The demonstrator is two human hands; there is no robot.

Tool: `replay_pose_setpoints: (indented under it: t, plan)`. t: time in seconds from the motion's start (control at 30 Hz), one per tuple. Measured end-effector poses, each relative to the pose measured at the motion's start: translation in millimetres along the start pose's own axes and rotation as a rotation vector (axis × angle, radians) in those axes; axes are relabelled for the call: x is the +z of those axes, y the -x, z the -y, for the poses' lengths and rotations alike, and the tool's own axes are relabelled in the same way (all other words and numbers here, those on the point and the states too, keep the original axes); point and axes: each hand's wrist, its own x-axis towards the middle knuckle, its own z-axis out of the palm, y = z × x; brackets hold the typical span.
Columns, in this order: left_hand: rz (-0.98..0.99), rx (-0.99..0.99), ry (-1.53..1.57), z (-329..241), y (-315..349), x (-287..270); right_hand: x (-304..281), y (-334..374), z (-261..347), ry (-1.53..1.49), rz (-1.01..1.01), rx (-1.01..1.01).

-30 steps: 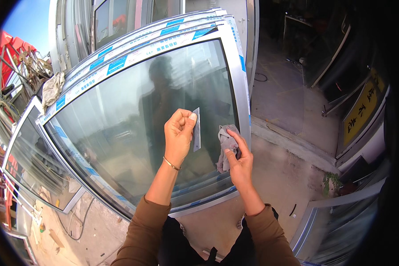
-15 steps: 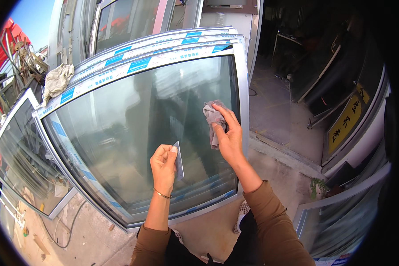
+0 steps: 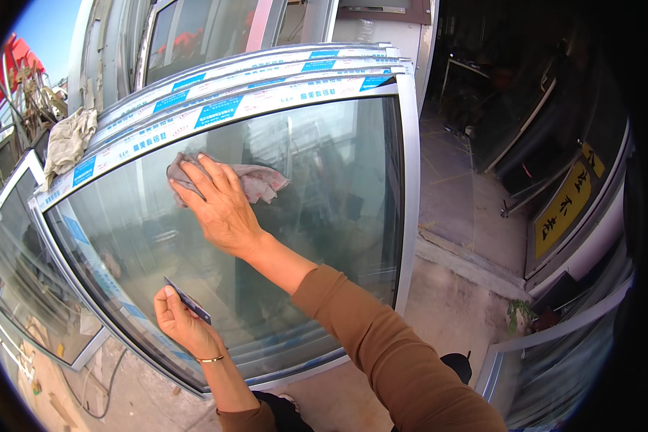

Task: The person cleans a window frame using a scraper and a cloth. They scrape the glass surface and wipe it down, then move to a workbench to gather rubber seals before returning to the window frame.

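My right hand (image 3: 227, 209) presses a grey-mauve rag (image 3: 255, 180) against the upper left part of a large glass pane (image 3: 324, 209). Its fingers bend over the bunched end of the cloth, while the rest trails to the right. Lower down, my left hand (image 3: 183, 324) pinches a thin, flat, dark card-like piece (image 3: 187, 299) between thumb and fingers, just in front of the pane. A pale aluminium frame (image 3: 409, 165), its top covered in white and blue protective film, surrounds the glass.
Several more framed panes (image 3: 295, 66) are stacked behind this one. A beige cloth (image 3: 68, 142) hangs over the top left corner. Another framed pane (image 3: 39, 266) leans at the left, and one (image 3: 554, 353) stands lower right. A dark doorway (image 3: 475, 144) opens at the right.
My right hand has moved left across the glass with the rag, which now spreads out more. My left hand has shifted left and down, still holding the flat piece.
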Motion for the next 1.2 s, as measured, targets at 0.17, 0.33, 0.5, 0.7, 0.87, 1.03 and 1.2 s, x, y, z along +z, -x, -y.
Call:
replay_pose_setpoints:
  t: [0.17, 0.33, 0.5, 0.7, 0.87, 1.03, 1.2]
  plan:
    - [-0.035, 0.027, -0.027, 7, 3, -8, -63, -4, -66, 0.026, 0.044, -0.043]
    - [-0.113, 0.013, -0.047, -1, -12, -32, -132, 27, -152, 0.328, -0.226, 0.233]
    - [-0.191, 0.023, 0.021, -21, -35, -57, -138, 10, -172, 0.458, -0.510, 0.673]
    - [-0.286, 0.108, 0.099, -51, -53, -77, -5, -15, -41, 0.434, -0.432, 0.388]
    - [-0.365, 0.107, 0.134, -59, -57, -76, 84, -43, 72, 0.261, -0.282, 0.242]
    - [-0.398, 0.136, 0.150, -65, -47, -66, 128, -65, 141, -0.084, 0.020, -0.180]
    - [-0.369, 0.163, 0.134, -63, -31, -56, 121, -81, 115, -0.176, 0.095, -0.364]
